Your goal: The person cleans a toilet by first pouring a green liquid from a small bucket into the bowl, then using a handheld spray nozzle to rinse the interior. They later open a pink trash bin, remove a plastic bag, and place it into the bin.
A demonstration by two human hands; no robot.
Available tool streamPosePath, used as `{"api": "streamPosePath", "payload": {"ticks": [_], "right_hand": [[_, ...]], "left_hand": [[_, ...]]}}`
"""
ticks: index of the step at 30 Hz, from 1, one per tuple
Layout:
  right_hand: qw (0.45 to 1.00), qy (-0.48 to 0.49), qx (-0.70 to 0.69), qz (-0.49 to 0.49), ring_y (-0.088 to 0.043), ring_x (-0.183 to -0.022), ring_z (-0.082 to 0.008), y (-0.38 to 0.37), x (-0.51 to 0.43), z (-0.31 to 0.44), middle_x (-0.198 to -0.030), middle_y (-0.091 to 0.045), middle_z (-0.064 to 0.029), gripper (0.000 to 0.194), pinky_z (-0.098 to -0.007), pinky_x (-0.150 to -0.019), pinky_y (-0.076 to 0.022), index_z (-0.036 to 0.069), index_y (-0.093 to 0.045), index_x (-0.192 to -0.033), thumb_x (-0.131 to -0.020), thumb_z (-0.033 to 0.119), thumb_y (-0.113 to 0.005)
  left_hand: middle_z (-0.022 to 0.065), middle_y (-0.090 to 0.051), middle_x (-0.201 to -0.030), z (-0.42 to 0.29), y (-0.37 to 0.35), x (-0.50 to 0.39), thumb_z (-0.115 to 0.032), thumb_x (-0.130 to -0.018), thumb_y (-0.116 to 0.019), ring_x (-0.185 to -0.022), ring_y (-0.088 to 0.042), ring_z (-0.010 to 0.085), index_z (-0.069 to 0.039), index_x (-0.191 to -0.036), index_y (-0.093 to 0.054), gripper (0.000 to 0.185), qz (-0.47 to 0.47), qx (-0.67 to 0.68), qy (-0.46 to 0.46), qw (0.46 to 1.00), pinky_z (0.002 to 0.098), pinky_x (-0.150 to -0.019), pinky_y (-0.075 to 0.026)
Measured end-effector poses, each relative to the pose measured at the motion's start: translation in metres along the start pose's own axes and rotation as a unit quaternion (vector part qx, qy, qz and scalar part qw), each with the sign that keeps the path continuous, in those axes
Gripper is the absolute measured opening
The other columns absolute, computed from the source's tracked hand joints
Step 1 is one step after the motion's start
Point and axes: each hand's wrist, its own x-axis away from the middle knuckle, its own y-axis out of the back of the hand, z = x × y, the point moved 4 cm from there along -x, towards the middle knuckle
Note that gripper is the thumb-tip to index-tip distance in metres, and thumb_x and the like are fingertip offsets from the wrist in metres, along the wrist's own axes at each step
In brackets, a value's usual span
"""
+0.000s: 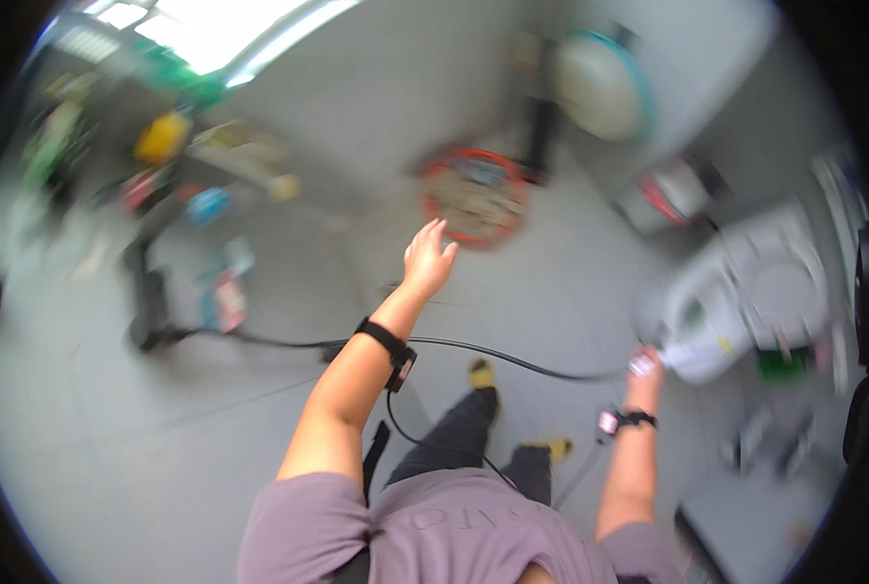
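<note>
My left hand [429, 259] reaches forward with fingers and thumb apart, holding nothing. Its fingertips overlap the near rim of a round orange-red basket [518, 201] in the picture; whether they touch cannot be told. Pale, blurred contents fill that basket. Off to the right, my right hand [645, 369] is closed where a black cord [507, 358] ends, beside a white plastic seat-like object [704, 328]. Blur hides the grip's details. The cord runs left behind my left forearm towards a dark upright object [146, 292] on the floor.
A wall-side fan-like disc with a teal rim [606, 87] stands beyond the basket. At right are a white and red box [672, 193] and a pair of grey shoes [766, 445]. Blurred items, including a yellow one [163, 137], crowd the left wall. Grey floor tiles [186, 452] surround my feet.
</note>
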Motion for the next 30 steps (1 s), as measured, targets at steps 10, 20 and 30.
{"api": "streamPosePath", "payload": {"ticks": [10,20,30], "right_hand": [[0.991,0.074,-0.001,-0.11,-0.048,-0.052,-0.0148,-0.005,-0.038,0.039,-0.061,-0.051,-0.003,0.019,-0.0266,-0.047,-0.0397,0.006,-0.05,-0.072,-0.085,0.021,-0.049],[0.993,0.05,-0.09,-0.065,-0.051,-0.056,-0.0174,-0.047,-0.021,0.033,-0.064,-0.052,-0.0064,0.011,-0.0302,-0.049,-0.0395,0.007,-0.045,-0.08,-0.082,0.014,-0.053],[0.982,-0.056,-0.179,-0.008,-0.058,-0.067,-0.0216,-0.122,0.045,-0.019,-0.075,-0.059,-0.0099,0.013,-0.0341,-0.059,-0.0464,0.006,-0.05,-0.087,-0.082,0.015,-0.057]], "left_hand": [[0.0065,-0.029,-0.139,0.141,0.353,0.022,-0.035,-0.078,-0.053,-0.13,-0.021,0.0204,-0.008,-0.129,-0.037,0.06,-0.224,-0.52,0.154,0.81,0.0383,-0.102,-0.019],[0.0054,-0.046,-0.127,0.164,0.346,0.009,-0.028,-0.083,-0.045,-0.123,-0.034,0.0194,-0.008,-0.123,-0.045,0.044,-0.061,-0.643,0.145,0.749,0.0372,-0.098,-0.025],[0.0092,-0.059,-0.107,0.022,0.103,0.009,-0.037,-0.081,-0.052,-0.101,-0.054,0.0246,-0.012,-0.114,-0.053,0.042,0.121,-0.235,-0.038,0.964,0.0372,-0.087,-0.038]]}}
